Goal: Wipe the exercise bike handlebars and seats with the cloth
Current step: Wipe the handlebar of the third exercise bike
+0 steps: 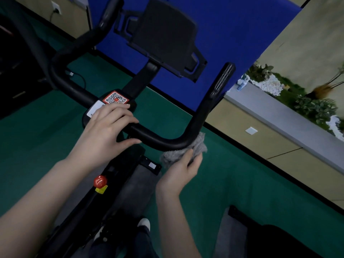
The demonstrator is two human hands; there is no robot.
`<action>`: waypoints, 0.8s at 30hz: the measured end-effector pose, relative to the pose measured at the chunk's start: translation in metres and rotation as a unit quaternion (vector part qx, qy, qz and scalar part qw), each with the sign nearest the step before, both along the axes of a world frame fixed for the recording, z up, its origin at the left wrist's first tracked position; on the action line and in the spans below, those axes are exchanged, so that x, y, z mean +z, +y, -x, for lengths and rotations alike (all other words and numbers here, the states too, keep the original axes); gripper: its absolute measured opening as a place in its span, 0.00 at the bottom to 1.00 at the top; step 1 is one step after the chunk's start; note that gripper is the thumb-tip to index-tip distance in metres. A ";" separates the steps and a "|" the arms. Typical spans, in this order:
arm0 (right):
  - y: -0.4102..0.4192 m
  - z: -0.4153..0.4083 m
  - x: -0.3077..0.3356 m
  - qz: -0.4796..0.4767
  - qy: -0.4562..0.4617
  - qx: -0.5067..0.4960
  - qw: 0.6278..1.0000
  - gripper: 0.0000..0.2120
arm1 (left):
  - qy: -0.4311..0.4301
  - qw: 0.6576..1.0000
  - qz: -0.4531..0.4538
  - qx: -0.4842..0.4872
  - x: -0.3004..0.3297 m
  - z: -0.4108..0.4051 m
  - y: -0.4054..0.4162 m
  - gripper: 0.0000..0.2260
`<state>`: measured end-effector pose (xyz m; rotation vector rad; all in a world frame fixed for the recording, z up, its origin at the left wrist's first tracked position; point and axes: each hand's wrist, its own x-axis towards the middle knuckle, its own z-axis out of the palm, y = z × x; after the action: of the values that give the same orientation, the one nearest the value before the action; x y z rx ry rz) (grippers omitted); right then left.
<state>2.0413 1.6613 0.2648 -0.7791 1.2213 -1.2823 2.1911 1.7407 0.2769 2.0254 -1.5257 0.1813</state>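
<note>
The exercise bike's black handlebar [163, 139] crosses the middle of the head view, with one horn rising at the right and another curving up at the left. My left hand [109, 127] grips the bar at its centre, beside the QR-code sticker [115, 97]. My right hand [183, 171] holds a grey cloth [197, 146] bunched against the underside of the bar's right bend. The seat is not in view.
A black tablet holder [163, 36] stands on the stem above the bar. A red knob [100, 181] sits on the frame below. Green floor [232, 183] surrounds the bike, with a blue panel [232, 30] behind and a planter ledge [290, 116] at the right.
</note>
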 end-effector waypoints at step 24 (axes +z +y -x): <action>-0.016 0.046 -0.018 0.008 0.028 0.249 0.968 0.05 | 0.052 0.998 0.009 0.035 -0.004 0.083 -0.039 0.16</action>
<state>1.9956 1.6451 0.2469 -1.0610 0.9751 -0.8616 2.1086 1.7022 0.2727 2.0420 -1.3866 0.1159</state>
